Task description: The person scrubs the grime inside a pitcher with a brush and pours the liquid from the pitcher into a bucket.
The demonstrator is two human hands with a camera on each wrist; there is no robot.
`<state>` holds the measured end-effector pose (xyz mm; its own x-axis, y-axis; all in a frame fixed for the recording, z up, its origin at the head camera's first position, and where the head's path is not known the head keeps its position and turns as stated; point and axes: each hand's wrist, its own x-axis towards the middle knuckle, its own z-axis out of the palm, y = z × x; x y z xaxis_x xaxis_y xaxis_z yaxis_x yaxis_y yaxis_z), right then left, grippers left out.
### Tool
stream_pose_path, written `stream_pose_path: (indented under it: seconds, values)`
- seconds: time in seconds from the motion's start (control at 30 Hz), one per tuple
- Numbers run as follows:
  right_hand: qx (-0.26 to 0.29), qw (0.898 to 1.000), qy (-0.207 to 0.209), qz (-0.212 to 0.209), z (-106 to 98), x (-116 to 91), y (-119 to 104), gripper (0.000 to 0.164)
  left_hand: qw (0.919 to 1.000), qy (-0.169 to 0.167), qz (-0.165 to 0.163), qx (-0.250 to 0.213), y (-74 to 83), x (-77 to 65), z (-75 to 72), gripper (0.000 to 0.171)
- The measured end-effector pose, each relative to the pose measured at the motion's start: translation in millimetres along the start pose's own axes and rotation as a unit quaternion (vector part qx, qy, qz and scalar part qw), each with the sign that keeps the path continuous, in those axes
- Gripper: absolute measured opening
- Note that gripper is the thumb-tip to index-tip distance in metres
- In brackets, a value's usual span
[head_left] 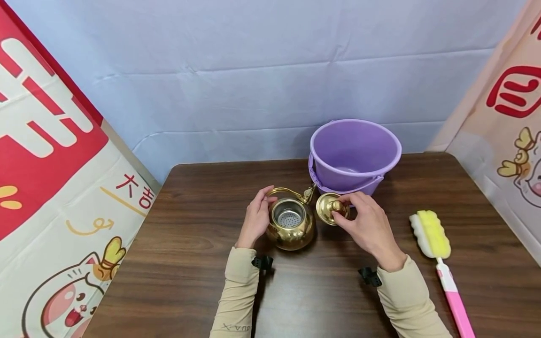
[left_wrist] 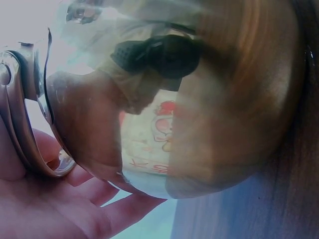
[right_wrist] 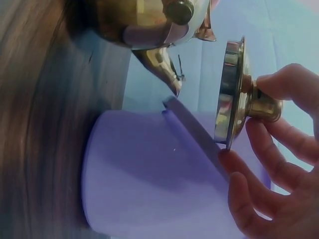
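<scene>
Pinching one lid (head_left: 324, 210) by its knob (head_left: 337, 205), one right hand (head_left: 368, 225), one left hand (head_left: 256, 218) with fingers curled against one gold kettle (head_left: 291, 238), one bucket (head_left: 357, 145), one sponge brush (head_left: 435, 237)

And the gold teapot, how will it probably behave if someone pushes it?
The teapot may feel slippery, since its smooth surface mirrors its surroundings. It looks like metal, so it should probably stay stiff. Its squat, wide body suggests it would slide on the table sooner than tip.
</scene>
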<state>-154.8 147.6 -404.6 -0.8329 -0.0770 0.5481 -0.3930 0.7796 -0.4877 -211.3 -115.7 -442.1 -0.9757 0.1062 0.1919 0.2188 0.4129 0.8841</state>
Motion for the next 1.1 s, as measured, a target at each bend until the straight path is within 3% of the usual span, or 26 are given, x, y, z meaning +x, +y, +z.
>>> stream_pose_path:
  seconds: [1.1]
  values:
    - [-0.032, 0.993, -0.085, 0.075, -3.4, -7.1, 7.3, 0.026, 1.0, -0.001, -0.002, 0.0, -2.6, 2.0, 0.3, 0.04]
